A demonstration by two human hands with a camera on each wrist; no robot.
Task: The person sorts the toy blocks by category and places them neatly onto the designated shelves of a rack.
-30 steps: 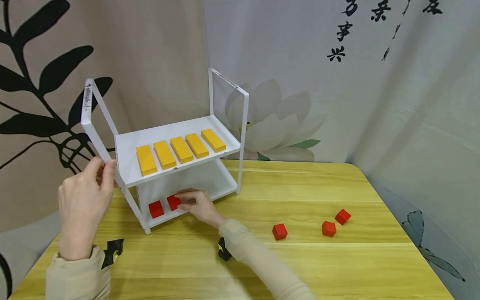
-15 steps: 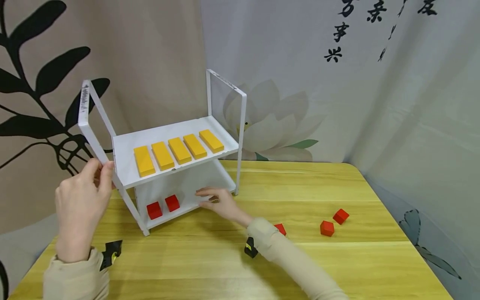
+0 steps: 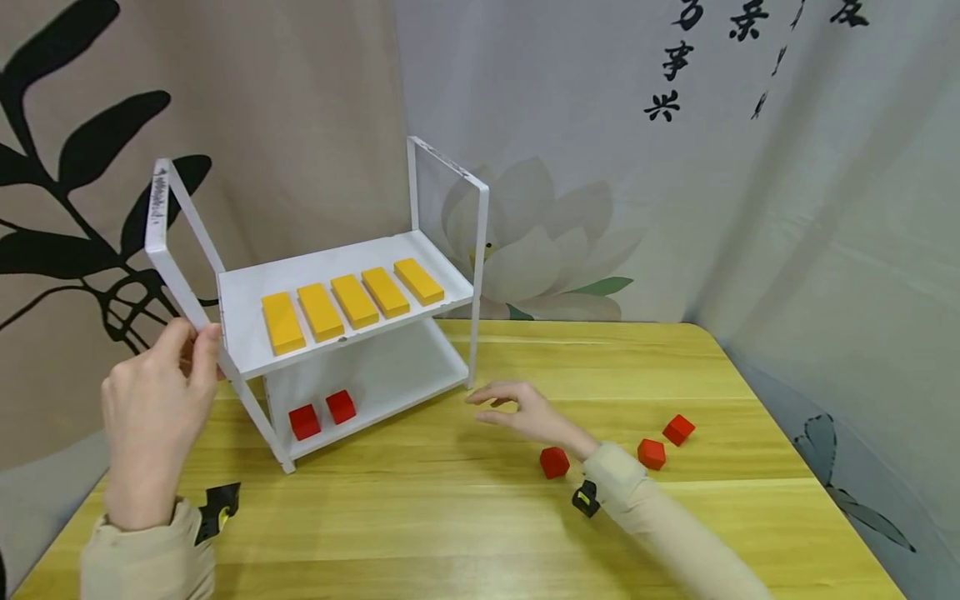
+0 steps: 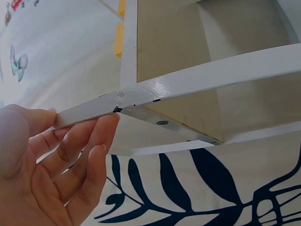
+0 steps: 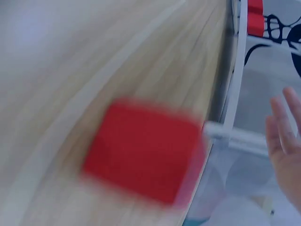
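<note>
A white two-tier shelf (image 3: 247, 329) stands on the table's left half. My left hand (image 3: 161, 408) pinches its front left post between thumb and fingers, as the left wrist view also shows. Several yellow blocks (image 3: 354, 302) lie in a row on the upper tier. Two red cubes (image 3: 304, 422) sit side by side at the left of the lower tier. My right hand (image 3: 528, 412) hovers over the table just right of the shelf, holding nothing, fingers loosely extended. Below it rests a red cube (image 3: 554, 462), which looms large and blurred in the right wrist view.
Two more red cubes (image 3: 652, 454) lie close together further right on the wooden table (image 3: 390, 525). Patterned curtains (image 3: 570, 100) hang behind and to the right of the table.
My right hand has let go of the second red cube on the lower tier and moved right, out over the table. My left hand keeps its hold on the post.
</note>
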